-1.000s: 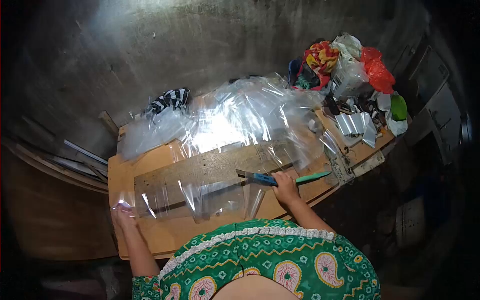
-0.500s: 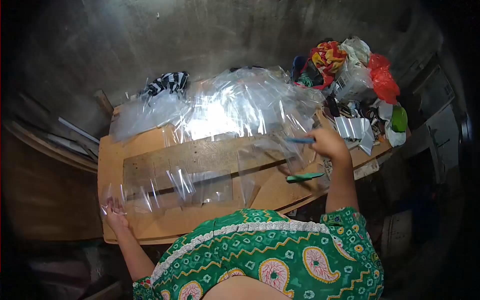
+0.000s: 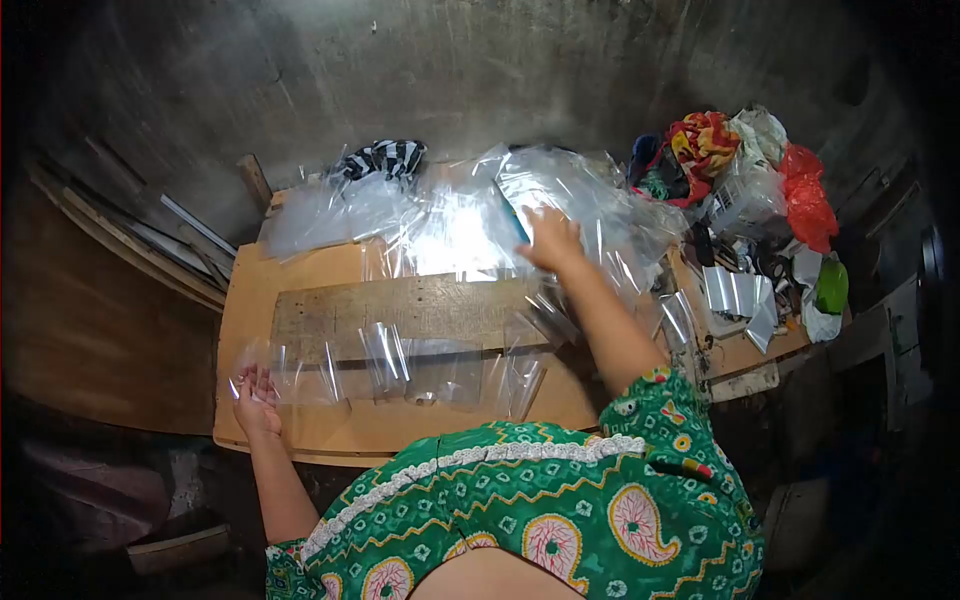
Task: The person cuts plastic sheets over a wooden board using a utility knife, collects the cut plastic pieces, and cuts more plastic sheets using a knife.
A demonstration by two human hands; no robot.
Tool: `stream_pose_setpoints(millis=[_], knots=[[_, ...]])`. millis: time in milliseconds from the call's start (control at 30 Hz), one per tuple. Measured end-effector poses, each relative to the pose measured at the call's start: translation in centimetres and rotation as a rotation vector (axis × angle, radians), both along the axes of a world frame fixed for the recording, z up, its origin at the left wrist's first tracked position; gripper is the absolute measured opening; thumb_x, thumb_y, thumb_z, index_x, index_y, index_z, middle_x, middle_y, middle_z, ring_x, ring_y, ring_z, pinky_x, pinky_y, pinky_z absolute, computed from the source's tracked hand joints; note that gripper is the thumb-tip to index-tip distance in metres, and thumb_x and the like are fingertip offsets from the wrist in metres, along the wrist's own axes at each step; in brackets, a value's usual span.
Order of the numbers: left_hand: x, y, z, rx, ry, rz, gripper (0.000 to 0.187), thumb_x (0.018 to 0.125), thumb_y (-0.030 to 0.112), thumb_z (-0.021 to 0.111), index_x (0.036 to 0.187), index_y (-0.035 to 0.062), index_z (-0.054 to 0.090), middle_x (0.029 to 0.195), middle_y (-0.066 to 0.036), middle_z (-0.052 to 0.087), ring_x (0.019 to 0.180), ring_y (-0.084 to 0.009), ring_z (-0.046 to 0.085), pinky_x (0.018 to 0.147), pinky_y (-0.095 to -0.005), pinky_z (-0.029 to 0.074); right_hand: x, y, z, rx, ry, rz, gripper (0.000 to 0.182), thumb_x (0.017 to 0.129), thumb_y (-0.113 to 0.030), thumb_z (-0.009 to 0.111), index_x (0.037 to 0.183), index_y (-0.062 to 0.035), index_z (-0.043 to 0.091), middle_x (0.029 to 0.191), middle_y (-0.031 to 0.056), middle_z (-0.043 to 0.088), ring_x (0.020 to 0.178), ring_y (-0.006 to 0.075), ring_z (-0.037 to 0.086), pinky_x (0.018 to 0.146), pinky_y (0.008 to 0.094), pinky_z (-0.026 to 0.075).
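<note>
My left hand (image 3: 258,400) is at the near left of the table, palm up, its curled fingers on the end of a clear plastic sheet (image 3: 452,370). The sheet stretches right in a long strip with shiny folds, across the near part of the table. My right hand (image 3: 553,240) reaches over the far pile of clear plastic (image 3: 330,220) with a slim blue tool (image 3: 519,226) at its fingers. The tool has a dark, narrow far end; blur hides its exact kind. Between the pile and the strip lies a worn wooden board (image 3: 400,305).
A black-and-white striped cloth (image 3: 385,160) lies at the back left. To the right are a red plastic bag (image 3: 808,200), a bright patterned cloth (image 3: 703,143), a green item (image 3: 831,287) and small clutter. A grey wall (image 3: 480,80) rises behind the table (image 3: 245,320).
My right hand has swung left and away from me with the blue tool, onto the plastic pile. The green-handled tool on the table is out of sight. My left hand keeps the sheet's end.
</note>
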State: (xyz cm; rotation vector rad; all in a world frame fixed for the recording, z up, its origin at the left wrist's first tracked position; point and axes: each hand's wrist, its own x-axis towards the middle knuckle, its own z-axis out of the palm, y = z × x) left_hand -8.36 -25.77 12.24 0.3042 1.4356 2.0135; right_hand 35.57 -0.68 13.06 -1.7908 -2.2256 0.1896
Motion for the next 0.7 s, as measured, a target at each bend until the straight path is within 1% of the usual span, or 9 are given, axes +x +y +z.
stream_pose_setpoints(millis=[33, 200, 267, 367, 400, 467, 533, 633, 700], knots=[[-0.4, 0.0, -0.1, 0.007, -0.008, -0.004, 0.022, 0.085, 0.015, 0.042, 0.106, 0.0088, 0.046, 0.106, -0.004, 0.052, 0.095, -0.0194, 0.053, 0.071, -0.0260, 0.042, -0.9, -1.5, 0.0, -0.425, 0.012, 0.106, 0.070, 0.066, -0.039, 0.066, 0.125, -0.0171, 0.036, 0.128, 0.0150, 0.032, 0.118, 0.0317, 0.031, 0.091, 0.0521, 0.028], [-1.7, 1.4, -0.3, 0.037, -0.041, -0.019, 0.023, 0.087, 0.018, 0.040, 0.108, 0.0098, 0.046, 0.106, -0.002, 0.052, 0.097, -0.0181, 0.051, 0.074, -0.0280, 0.041, -2.6, -12.8, -10.9, 0.085, -0.081, 0.322, 0.059, 0.063, -0.039, 0.068, 0.114, -0.0170, 0.048, 0.117, 0.0128, 0.044, 0.107, 0.0317, 0.043, 0.087, 0.0436, 0.036], [-2.4, 2.8, 1.2, 0.093, -0.081, -0.036, 0.023, 0.088, 0.018, 0.039, 0.108, 0.0101, 0.046, 0.107, -0.002, 0.052, 0.098, -0.0180, 0.051, 0.076, -0.0292, 0.041, -1.4, -11.3, -15.6, 0.240, 0.180, 0.495, 0.035, 0.064, -0.025, 0.065, 0.097, -0.0152, 0.056, 0.104, 0.0127, 0.051, 0.097, 0.0312, 0.048, 0.081, 0.0409, 0.039], [-4.8, 5.3, 4.3, 0.216, -0.057, -0.141, 0.023, 0.089, 0.018, 0.037, 0.108, 0.0105, 0.047, 0.109, -0.003, 0.052, 0.098, -0.0176, 0.051, 0.077, -0.0289, 0.042, 2.1, -8.5, -15.4, -0.090, 0.258, 0.505, 0.019, 0.065, -0.010, 0.058, 0.084, -0.0113, 0.058, 0.089, 0.0133, 0.054, 0.086, 0.0299, 0.051, 0.073, 0.0372, 0.041], [-5.3, 6.1, 5.8, 0.232, -0.065, -0.131, 0.023, 0.089, 0.018, 0.037, 0.107, 0.0103, 0.048, 0.109, -0.003, 0.053, 0.098, -0.0171, 0.051, 0.078, -0.0293, 0.042, 4.3, -6.7, -14.1, 0.118, 0.320, 0.541, 0.016, 0.066, -0.005, 0.054, 0.081, -0.0080, 0.059, 0.079, 0.0140, 0.055, 0.081, 0.0285, 0.053, 0.070, 0.0338, 0.043], [-6.9, 7.3, 7.7, 0.260, -0.037, -0.094, 0.022, 0.090, 0.018, 0.036, 0.105, 0.0099, 0.049, 0.108, -0.004, 0.053, 0.098, -0.0163, 0.051, 0.080, -0.0301, 0.043, 10.1, -1.8, -12.2, 0.415, 0.580, 0.308, 0.012, 0.071, -0.005, 0.052, 0.080, -0.0035, 0.059, 0.073, 0.0113, 0.056, 0.070, 0.0252, 0.054, 0.063, 0.0332, 0.043], [-8.0, 8.4, 9.0, 0.317, -0.034, -0.037, 0.019, 0.089, 0.015, 0.038, 0.102, 0.0091, 0.050, 0.107, -0.004, 0.055, 0.098, -0.0163, 0.052, 0.082, -0.0309, 0.044, 17.2, 1.9, -7.5, 0.565, 0.539, -0.104, 0.013, 0.074, -0.003, 0.047, 0.079, -0.0015, 0.059, 0.076, 0.0132, 0.056, 0.074, 0.0275, 0.053, 0.066, 0.0338, 0.042], [-9.6, 9.6, 6.6, 0.347, -0.021, -0.169, 0.016, 0.087, 0.014, 0.041, 0.099, 0.0086, 0.050, 0.106, -0.004, 0.055, 0.098, -0.0167, 0.051, 0.080, -0.0307, 0.044, 26.1, 2.9, -1.3, 0.725, 0.002, -0.597, 0.011, 0.076, -0.010, 0.052, 0.081, -0.0054, 0.060, 0.080, 0.0119, 0.058, 0.078, 0.0301, 0.054, 0.072, 0.0385, 0.041], [-8.7, 9.9, 3.4, 0.344, -0.181, -0.180, 0.015, 0.086, 0.013, 0.044, 0.099, 0.0096, 0.050, 0.103, -0.003, 0.057, 0.097, -0.0173, 0.052, 0.076, -0.0318, 0.045, 32.8, 5.4, -2.3, 0.825, 0.182, -0.728, 0.025, 0.072, -0.017, 0.056, 0.095, -0.0062, 0.060, 0.099, 0.0193, 0.055, 0.095, 0.0316, 0.051, 0.080, 0.0397, 0.041]])
